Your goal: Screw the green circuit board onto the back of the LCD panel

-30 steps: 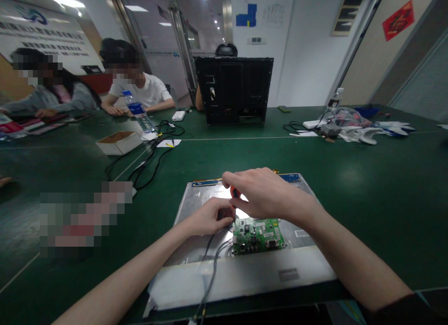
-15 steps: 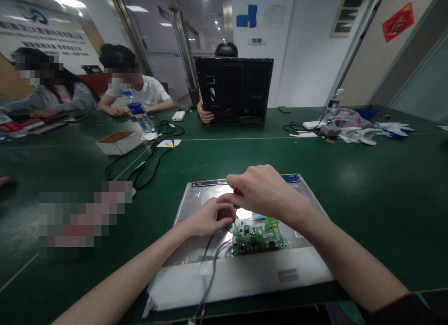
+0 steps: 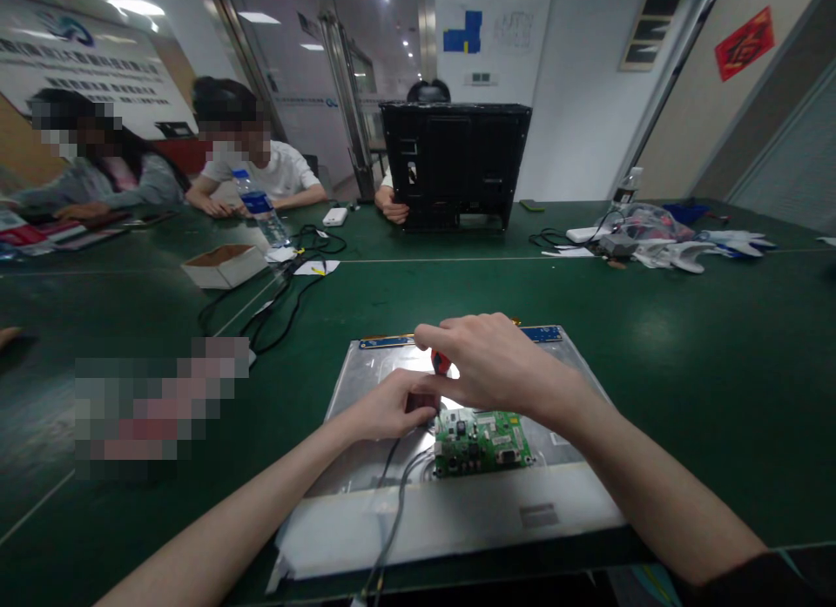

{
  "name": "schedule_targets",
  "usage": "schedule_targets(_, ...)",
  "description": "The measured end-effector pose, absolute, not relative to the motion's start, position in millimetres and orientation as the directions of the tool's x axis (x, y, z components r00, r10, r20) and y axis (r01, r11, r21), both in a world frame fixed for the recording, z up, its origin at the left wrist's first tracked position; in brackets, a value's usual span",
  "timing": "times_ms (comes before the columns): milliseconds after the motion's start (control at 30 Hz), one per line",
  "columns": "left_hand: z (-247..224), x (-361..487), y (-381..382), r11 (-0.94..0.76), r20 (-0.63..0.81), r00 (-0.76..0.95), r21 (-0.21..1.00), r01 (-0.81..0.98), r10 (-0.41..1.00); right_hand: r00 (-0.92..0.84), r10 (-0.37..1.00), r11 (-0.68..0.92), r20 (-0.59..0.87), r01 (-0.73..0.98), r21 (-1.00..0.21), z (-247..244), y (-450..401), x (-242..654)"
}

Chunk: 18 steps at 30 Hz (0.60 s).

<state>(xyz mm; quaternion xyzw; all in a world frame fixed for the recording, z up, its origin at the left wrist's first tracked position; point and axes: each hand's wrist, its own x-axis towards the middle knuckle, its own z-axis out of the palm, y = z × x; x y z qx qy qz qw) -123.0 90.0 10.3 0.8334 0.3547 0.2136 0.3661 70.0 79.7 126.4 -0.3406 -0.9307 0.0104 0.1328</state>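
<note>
My right hand is closed round the red-and-black handle of a screwdriver, which points down; its tip is hidden behind my fingers. Just below it, my left hand has its fingers curled in a pinch at the top left corner of a green circuit board. What those fingers hold is too small to make out. The board lies on the silver back of a flat display panel, with a narrow blue board along its far edge. Grey cables run from beside the green board toward me.
Across the green table, a person's hand steadies a black monitor housing. An open box, a water bottle and black cables lie left. Gloves and plastic bags are at far right. Two people sit far left.
My right hand has shifted slightly left and lower, and more of the screwdriver handle shows. My left hand stays in place. Across the table, the black housing has turned and moved a little right.
</note>
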Motion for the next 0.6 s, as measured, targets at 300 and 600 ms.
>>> schedule_targets(300, 8.8, -123.9, 88.4, -0.484, 0.103, 0.646, 0.752, 0.448, 0.757, -0.743, 0.628, 0.774, 0.231, 0.628, -0.084, 127.2, 79.2, 68.7)
schedule_targets(600, 7.2, -124.9, 88.6, -0.443, 0.033, 0.648, 0.755, 0.483, 0.761, -0.721, 0.664, 0.742, 0.199, 0.667, -0.06, 128.5, 81.7, 70.3)
